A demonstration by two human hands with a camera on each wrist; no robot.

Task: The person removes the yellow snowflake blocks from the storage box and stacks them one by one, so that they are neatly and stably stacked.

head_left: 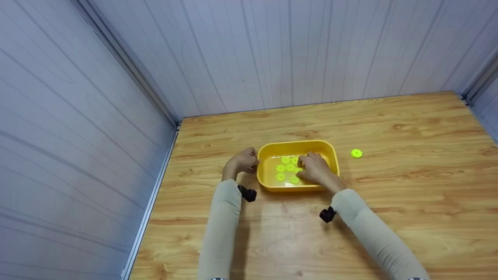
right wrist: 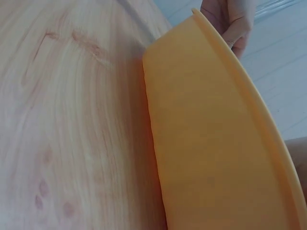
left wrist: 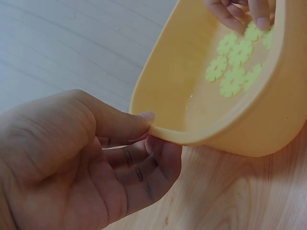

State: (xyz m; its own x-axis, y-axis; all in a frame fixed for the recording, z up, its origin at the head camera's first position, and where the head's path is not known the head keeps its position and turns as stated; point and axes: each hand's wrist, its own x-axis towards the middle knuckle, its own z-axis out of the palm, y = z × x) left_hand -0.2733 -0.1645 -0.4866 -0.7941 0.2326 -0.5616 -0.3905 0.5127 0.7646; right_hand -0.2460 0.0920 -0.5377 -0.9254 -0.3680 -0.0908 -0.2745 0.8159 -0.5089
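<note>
A yellow plastic basin [head_left: 268,186] stands on the wooden table, with several yellow-green flower-shaped pieces [left wrist: 232,81] lying flat on its floor. At its left end my left hand [head_left: 243,160] pinches the rim, thumb over the inside and curled fingers beneath the lip, as the left wrist view shows closely. My right hand [head_left: 316,169] reaches down into the basin from the right. Its bent fingertips [left wrist: 262,24] are right at one of the flower pieces, and I cannot tell whether they grip it. In the right wrist view the basin's side wall [right wrist: 206,134] hides most of that hand.
One loose flower piece [head_left: 356,153] lies on the table [head_left: 408,175] to the right of the basin. Pale panelled walls [head_left: 272,54] border the table at the back and left. A black wrist device [head_left: 248,193] is on each forearm.
</note>
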